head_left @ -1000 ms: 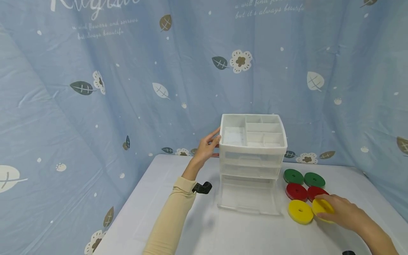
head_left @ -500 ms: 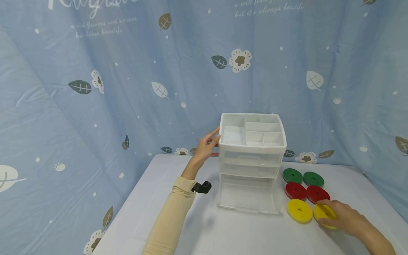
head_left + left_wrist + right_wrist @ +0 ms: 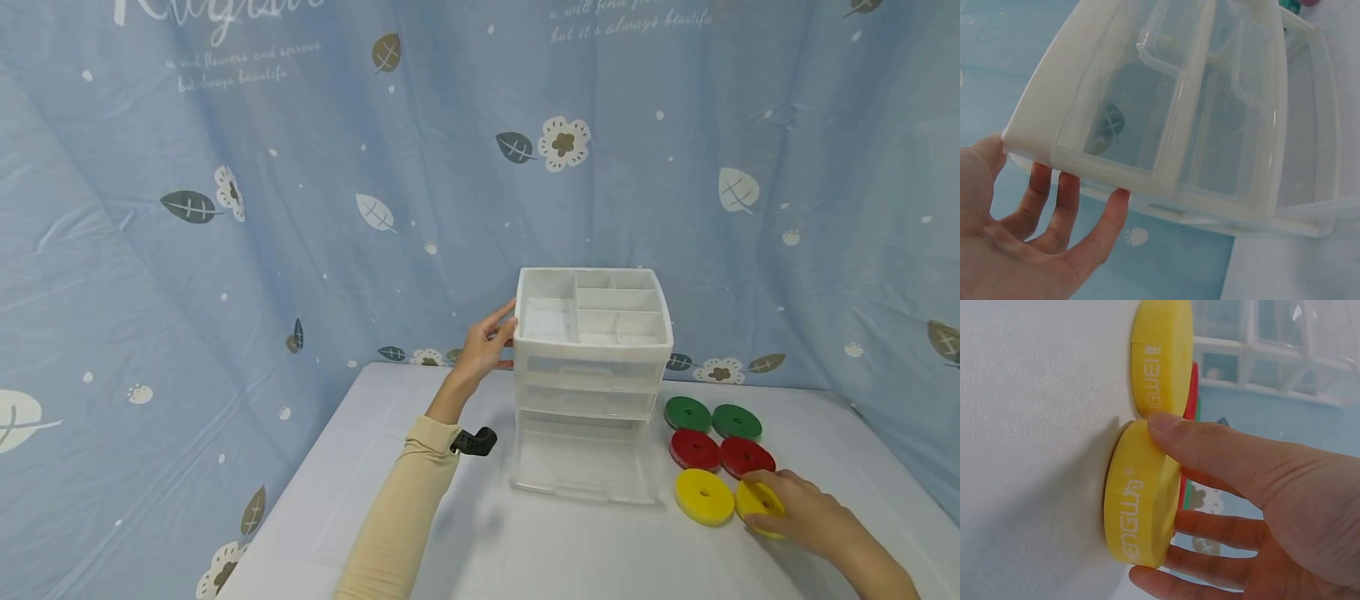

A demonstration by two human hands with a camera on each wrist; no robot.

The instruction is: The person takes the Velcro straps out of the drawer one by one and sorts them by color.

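My left hand (image 3: 480,350) rests its fingertips against the left side of a white drawer unit (image 3: 594,343), fingers spread; the left wrist view shows the same hand (image 3: 1041,231) at the unit's edge. The unit's bottom drawer (image 3: 585,462) is pulled out. My right hand (image 3: 810,512) holds the right-hand yellow tape roll (image 3: 1141,500) by its rim, thumb on one side and fingers on the other. That roll lies flat on the table, beside a second yellow roll (image 3: 705,497). Printed lettering runs round both yellow rims.
Behind the yellow rolls lie two red rolls (image 3: 695,450) and two green rolls (image 3: 687,414), paired in rows right of the drawer unit. The unit's top tray has several compartments. A white cloth covers the table (image 3: 555,550); a blue patterned curtain (image 3: 450,167) hangs behind.
My right hand has drawn the right-hand yellow roll a little toward me, away from the red roll, then shifted slightly left. My left hand stays at the drawer unit.
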